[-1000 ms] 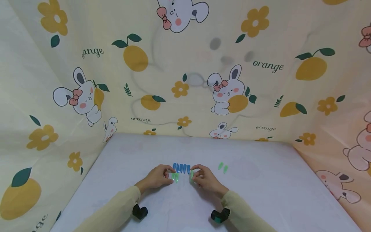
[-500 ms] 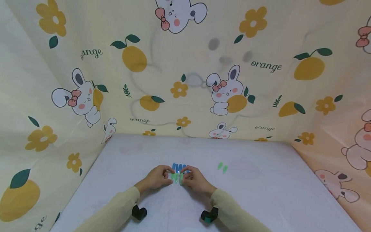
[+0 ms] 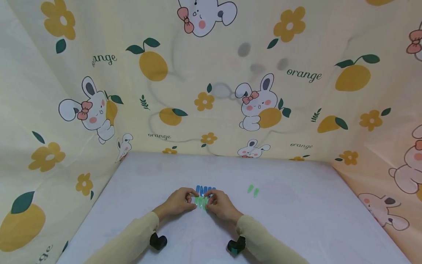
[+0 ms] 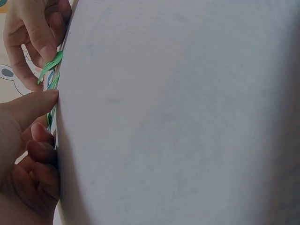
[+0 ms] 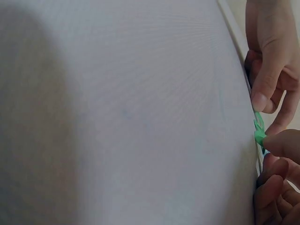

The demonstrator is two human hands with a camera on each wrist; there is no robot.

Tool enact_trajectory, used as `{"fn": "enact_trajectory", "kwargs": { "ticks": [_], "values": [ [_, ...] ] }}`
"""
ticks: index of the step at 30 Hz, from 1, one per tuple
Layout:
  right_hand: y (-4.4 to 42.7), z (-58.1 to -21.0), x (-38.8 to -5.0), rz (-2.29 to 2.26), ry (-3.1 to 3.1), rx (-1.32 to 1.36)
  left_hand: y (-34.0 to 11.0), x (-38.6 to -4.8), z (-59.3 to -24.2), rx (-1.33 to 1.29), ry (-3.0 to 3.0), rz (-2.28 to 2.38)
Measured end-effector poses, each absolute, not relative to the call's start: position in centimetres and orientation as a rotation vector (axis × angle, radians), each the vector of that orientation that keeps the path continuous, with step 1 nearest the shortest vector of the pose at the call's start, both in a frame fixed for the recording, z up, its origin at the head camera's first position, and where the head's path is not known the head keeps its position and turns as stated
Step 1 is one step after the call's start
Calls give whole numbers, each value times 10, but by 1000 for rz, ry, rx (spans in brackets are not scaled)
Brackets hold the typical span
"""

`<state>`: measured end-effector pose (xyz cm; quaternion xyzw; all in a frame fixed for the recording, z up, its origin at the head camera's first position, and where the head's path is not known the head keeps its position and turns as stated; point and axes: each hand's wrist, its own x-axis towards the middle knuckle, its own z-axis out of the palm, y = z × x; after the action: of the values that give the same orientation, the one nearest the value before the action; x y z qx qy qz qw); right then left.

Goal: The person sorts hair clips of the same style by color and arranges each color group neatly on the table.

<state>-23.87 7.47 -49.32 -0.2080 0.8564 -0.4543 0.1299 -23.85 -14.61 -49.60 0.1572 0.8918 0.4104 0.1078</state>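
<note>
Slim teardrop-shaped snap hair clips lie on the table in two rows. Blue hair clips [image 3: 202, 190] form the back row, partly covered by fingers at its right end. Green hair clips [image 3: 200, 202] stand side by side just in front of it. At the left end of the green row, my left hand [image 3: 179, 201] has thumb and index finger at the two ends of a green clip. My right hand [image 3: 221, 206] pinches another green hair clip [image 4: 50, 67] between thumb and index finger, at the row's right end. That clip looks tilted in the left wrist view.
Two more green hair clips [image 3: 253, 191] lie apart to the right. The white table [image 3: 296, 220] is bordered at the back and sides by a cloth [image 3: 184, 91] printed with rabbits and oranges. Black wrist cameras [image 3: 159, 242] hang at both sleeves.
My right hand has moved left with its green hair clip, from the right end of the blue row to beside the two other green clips. The left hand has stayed in place.
</note>
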Motion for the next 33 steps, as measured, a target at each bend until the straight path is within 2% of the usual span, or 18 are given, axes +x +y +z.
{"fn": "enact_trajectory", "kwargs": {
  "ticks": [33],
  "values": [
    [77, -496, -241, -1312, 2530, -643, -145, -241, -498, 453, 2637, 1192]
  ]
}}
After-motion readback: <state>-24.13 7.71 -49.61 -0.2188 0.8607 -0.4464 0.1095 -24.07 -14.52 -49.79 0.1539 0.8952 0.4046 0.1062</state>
